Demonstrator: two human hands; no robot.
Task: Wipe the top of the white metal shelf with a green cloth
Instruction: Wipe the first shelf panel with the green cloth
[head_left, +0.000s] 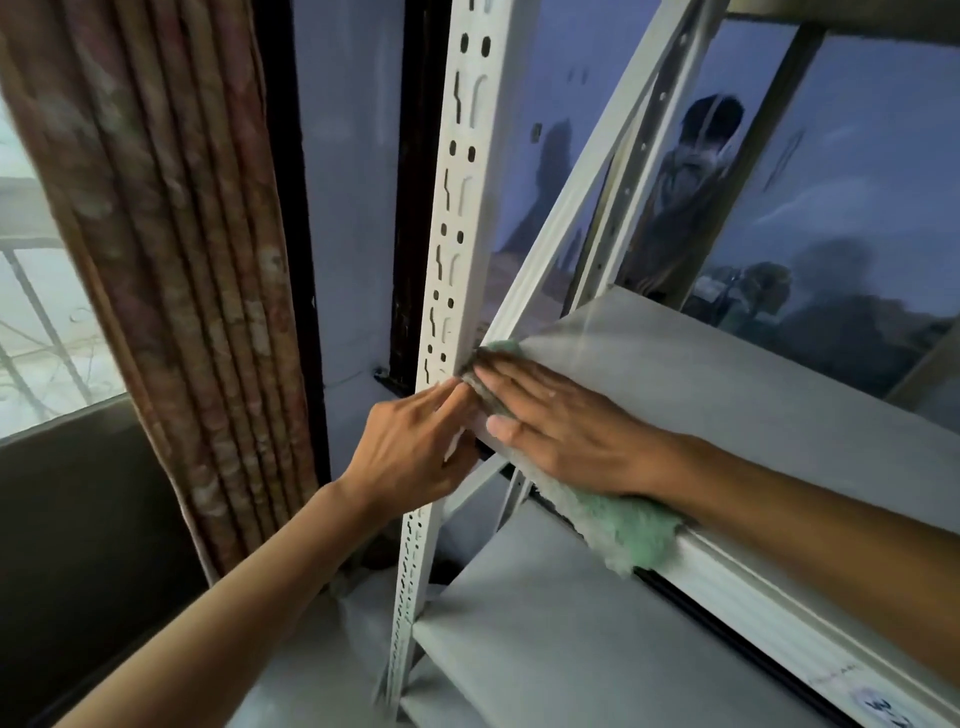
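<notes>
The white metal shelf (727, 374) runs from the centre to the right edge, a grey-white board on a white frame. My right hand (566, 426) lies flat on its left corner, pressing the green cloth (628, 535) onto the board. Part of the cloth hangs over the front edge below my wrist, and a bit shows past my fingertips at the corner. My left hand (415, 447) touches the perforated white upright post (457, 249) at that same corner, fingers spread, holding nothing.
A lower shelf board (545, 623) sits beneath. A patterned curtain (171, 260) hangs at the left beside a window with bars (41, 312). Behind the shelf is a dark window frame (415, 208) and glass with reflections.
</notes>
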